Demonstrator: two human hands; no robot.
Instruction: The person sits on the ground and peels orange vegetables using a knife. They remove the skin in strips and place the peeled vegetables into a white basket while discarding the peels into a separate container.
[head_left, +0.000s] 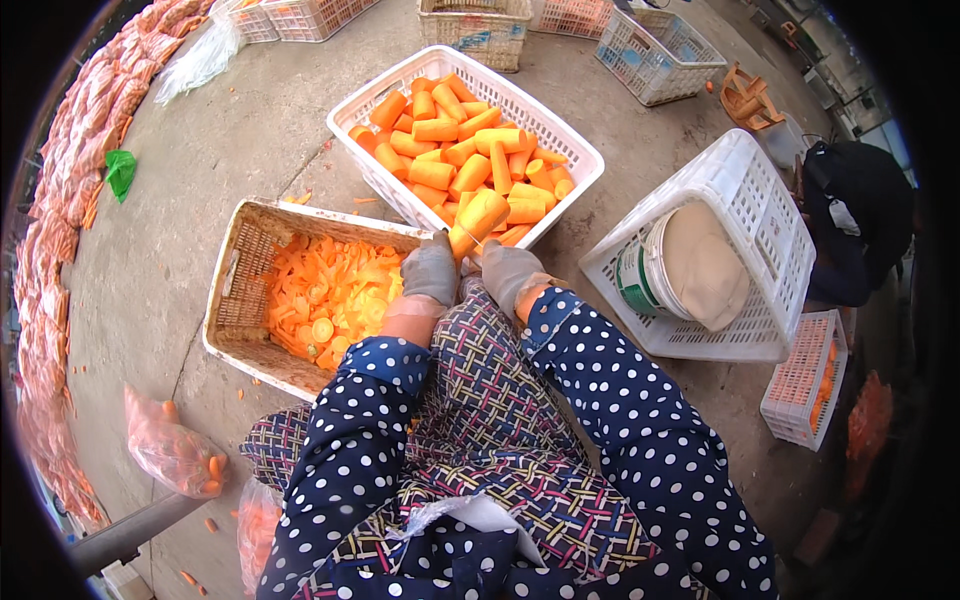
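Observation:
A thick peeled carrot (478, 217) slants up between my hands, over the near edge of a white plastic crate (582, 169) heaped with peeled carrot pieces (431, 174). At its lower end my gloved left hand (430, 271) grips it. My gloved right hand (510, 271) is closed beside the carrot on a small tool, mostly hidden, whose thin edge shows against the carrot. Left of my left hand, a stained crate (225, 281) holds carrot peelings and cut-off round slices (322, 300).
To the right a tilted white crate (757, 195) holds a bucket (637, 277) with a pale cover. A person in dark clothes (855, 217) is beyond it. Pink bags (97, 135) line the left; more crates (476, 34) stand ahead. A bag of carrots (169, 450) lies lower left.

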